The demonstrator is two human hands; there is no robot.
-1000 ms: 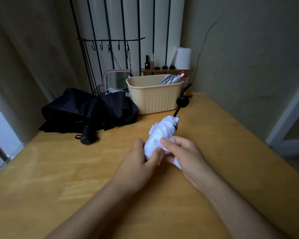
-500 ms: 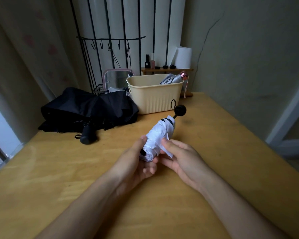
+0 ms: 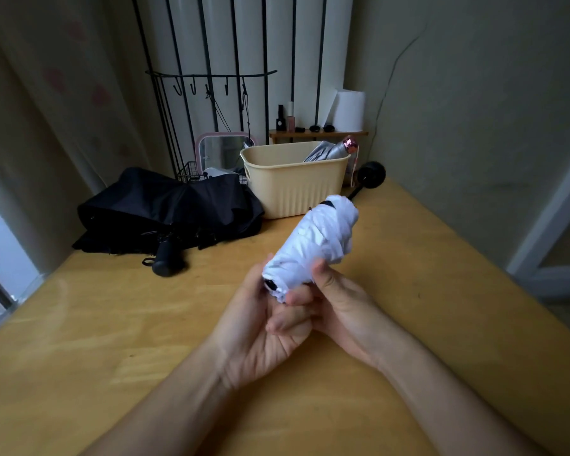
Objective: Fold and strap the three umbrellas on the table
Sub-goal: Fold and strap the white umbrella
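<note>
- Far left on the table (image 3: 79,324): black umbrella (image 3: 165,209), still loose and spread flat, with its black handle (image 3: 165,260) pointing toward the near edge. Not folded yet.
- Left hand (image 3: 260,327): palm up, under the near end of the white umbrella (image 3: 313,245). Fingers (image 3: 288,319) curled in loosely, cupping the black tip at that end.
- Middle: white umbrella rolled up tight and held above the table. Long way runs from the hands, up and away to the right, with the round black knob (image 3: 371,175) at the far end.
- Right hand (image 3: 339,301): thumb pressed on the white cloth, fingers wrapped below, closed on the near end. Just as near as the left hand.
- Cannot tell where the strap is. Probably needs a turn of the roll to find it.
- Behind: cream basket (image 3: 293,189) with a silver umbrella (image 3: 329,151) inside, looking done.
</note>
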